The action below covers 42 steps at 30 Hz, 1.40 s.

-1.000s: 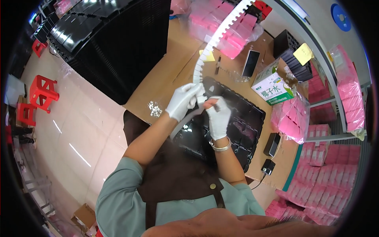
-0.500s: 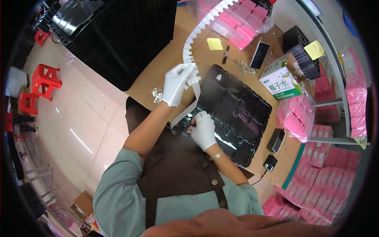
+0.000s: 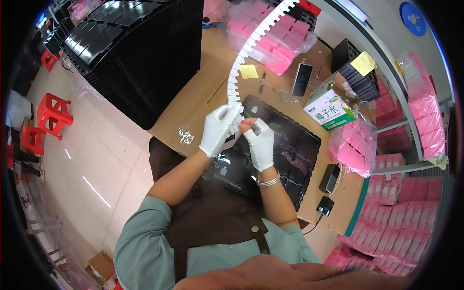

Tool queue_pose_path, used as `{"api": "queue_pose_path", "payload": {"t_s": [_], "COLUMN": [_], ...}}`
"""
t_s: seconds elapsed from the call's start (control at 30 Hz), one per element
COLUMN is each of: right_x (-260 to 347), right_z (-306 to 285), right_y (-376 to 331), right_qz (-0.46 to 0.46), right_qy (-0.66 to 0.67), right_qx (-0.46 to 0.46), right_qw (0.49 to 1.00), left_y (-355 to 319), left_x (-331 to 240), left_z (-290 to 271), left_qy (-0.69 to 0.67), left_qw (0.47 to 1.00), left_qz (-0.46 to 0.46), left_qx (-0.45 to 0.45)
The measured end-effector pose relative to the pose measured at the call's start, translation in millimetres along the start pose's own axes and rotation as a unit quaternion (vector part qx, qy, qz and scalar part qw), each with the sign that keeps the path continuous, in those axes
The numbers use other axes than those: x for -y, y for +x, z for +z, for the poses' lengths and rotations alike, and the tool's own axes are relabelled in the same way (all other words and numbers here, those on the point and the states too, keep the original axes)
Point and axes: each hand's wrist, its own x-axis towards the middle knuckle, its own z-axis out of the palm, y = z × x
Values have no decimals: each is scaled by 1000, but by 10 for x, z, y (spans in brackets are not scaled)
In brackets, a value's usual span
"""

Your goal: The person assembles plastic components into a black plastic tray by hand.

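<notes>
A long white strip with a notched edge (image 3: 246,48) curves down from the top of the view into my left hand (image 3: 214,133). That hand is white-gloved and pinches the strip near its lower stretch. Right beside it, my right hand (image 3: 261,147) has thumb and forefinger bare at the tips and drawn together against the strip. What lies between those fingertips is too small to make out. Both hands are above a black moulded plastic tray (image 3: 295,140), which lies at a slant on the table before me. Small clear shiny bits (image 3: 185,135) lie left of my left hand.
A tall stack of black trays (image 3: 145,63) stands at the left. Beyond the tray are a yellow note (image 3: 249,71), a pen (image 3: 262,82) and a phone (image 3: 302,79). A carton (image 3: 331,104), pink packs in plastic (image 3: 355,145) and a black device (image 3: 330,178) stand right.
My right hand has risen from the tray's near edge to meet my left hand at the strip. My left hand has come lower. The whole view has shifted slightly.
</notes>
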Motion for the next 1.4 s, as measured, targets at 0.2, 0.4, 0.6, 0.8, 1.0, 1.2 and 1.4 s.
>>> {"api": "queue_pose_path", "payload": {"t_s": [0.2, 0.4, 0.6, 0.8, 1.0, 1.2, 1.4], "right_x": [-72, -13, -730, -825, -398, 30, 48], "right_z": [-183, -1397, -2764, -2759, -1853, -407, -241], "right_y": [-122, 69, 338, 460, 334, -132, -173], "right_qz": [-245, -233, -59, 55, -74, -46, -80], "right_qy": [-111, -385, -596, -623, -465, 18, 27], "right_qx": [-83, -160, -107, -198, -153, -20, -63], "right_qw": [960, 879, 794, 755, 869, 999, 994], "left_y": [370, 434, 349, 187, 59, -18, -107], "left_x": [197, 174, 157, 135, 101, 210, 167], "left_z": [122, -35, 73, 251, 438, 407, 314], "left_qy": [-202, -53, -22, 23, 31, 122, 152], "left_qw": [965, 998, 1000, 999, 999, 980, 969], "left_qz": [-141, -37, -13, 0, 0, 159, 197], "left_qx": [92, 13, 6, 23, 40, -3, -9]}}
